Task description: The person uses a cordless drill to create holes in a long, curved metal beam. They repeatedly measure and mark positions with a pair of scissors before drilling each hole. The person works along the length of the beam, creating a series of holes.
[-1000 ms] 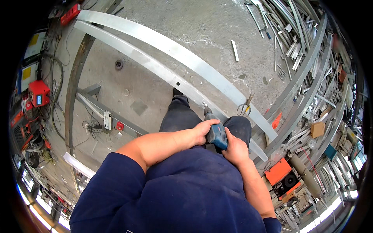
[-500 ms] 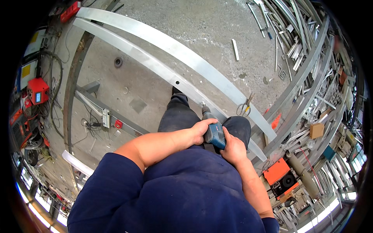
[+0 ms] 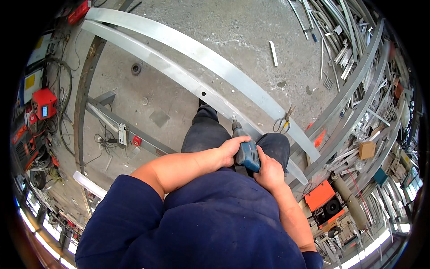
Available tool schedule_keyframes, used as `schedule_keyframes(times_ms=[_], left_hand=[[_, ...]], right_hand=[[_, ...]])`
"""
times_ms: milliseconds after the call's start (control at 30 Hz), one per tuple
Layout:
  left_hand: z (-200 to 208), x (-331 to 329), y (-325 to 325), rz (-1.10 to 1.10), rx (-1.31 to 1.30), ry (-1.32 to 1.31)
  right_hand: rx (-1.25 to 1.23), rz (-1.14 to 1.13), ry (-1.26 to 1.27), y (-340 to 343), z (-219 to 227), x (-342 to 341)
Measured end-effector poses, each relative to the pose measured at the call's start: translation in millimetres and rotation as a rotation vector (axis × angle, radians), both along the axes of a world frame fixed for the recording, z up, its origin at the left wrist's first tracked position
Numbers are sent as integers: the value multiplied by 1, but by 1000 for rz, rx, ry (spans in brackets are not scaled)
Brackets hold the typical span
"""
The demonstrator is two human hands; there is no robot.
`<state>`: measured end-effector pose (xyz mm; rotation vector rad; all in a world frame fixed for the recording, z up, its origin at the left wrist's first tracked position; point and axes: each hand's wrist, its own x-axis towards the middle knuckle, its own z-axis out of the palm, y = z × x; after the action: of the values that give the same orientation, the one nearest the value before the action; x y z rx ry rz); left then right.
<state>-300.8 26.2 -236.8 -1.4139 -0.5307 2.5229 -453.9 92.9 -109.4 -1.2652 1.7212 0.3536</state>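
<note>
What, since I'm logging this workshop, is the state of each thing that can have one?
Left hand: closed on the drill
Right hand: closed on its rear
Drill: held in both hands; whether running, cannot tell
Scissors: blades slightly apart
Near metal bar: one dark hole visible
Red unit: screen lit

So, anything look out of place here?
The yellow-and-black-handled metal scissors do: they lie across the outer flat silver metal bar, tips poking past its edge, near the blue power drill. The silver metal offcuts at right also look untidy, crossing at odd angles.
</note>
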Motion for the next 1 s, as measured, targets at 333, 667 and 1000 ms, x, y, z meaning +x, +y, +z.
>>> schedule_keyframes(times_ms=[333, 667, 1000], left_hand=[[-12, -9, -17, 107, 55, -14], [-22, -13, -18, 49, 50, -67], [-18, -14, -24, 47, 42, -125]], right_hand=[[106, -55, 0, -26, -11, -1], [204, -114, -100, -43, -11, -9], [133, 67, 45, -45, -19, -2]])
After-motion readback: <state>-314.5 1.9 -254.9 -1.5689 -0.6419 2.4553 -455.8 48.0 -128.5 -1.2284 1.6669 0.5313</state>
